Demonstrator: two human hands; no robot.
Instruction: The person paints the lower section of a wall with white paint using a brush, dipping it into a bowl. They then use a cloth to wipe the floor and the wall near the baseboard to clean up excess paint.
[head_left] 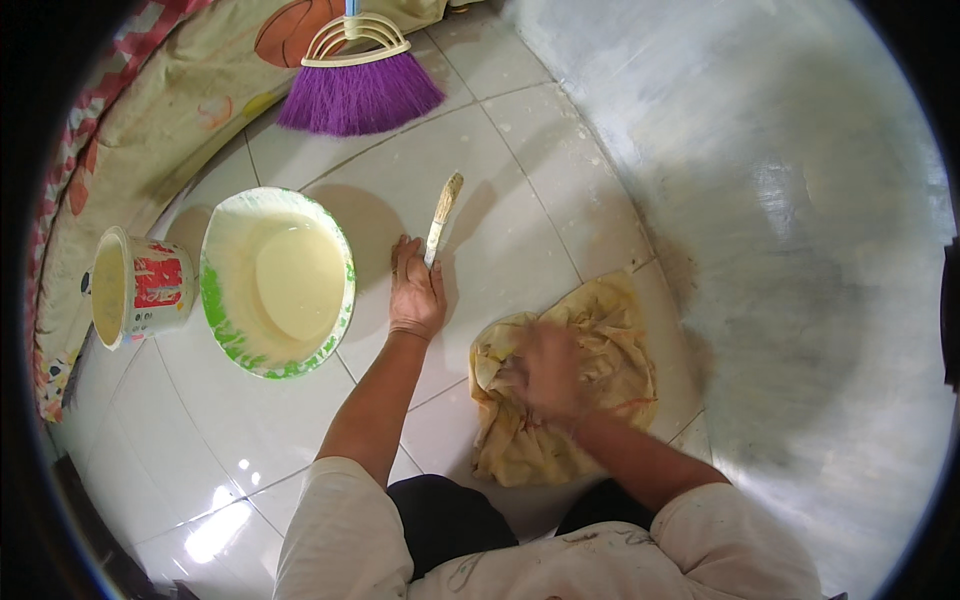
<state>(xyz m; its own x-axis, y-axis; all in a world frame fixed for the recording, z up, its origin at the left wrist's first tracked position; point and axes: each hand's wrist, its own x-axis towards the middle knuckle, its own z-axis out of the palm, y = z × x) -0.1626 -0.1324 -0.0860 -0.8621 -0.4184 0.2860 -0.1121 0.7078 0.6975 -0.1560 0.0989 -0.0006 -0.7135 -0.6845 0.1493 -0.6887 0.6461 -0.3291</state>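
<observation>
My left hand [417,293] grips a paintbrush [438,222], its paint-caked bristles pointing up and away from me. That hand is low over the tiled floor, to the right of a green basin [211,305] smeared and partly filled with cream-coloured paint. On the floor at my right lies a crumpled yellowish, stained cloth [610,340]. My right hand [548,370] is on the cloth, blurred by motion. Its fingers are too smeared to show whether they grip the fabric.
Left of the basin, a white bucket [165,288] with red markings lies tilted, its mouth facing left. A purple broom [362,95] stands at the far side. Patterned fabric [150,120] hangs along the left. A grey painted wall [800,260] rises on the right.
</observation>
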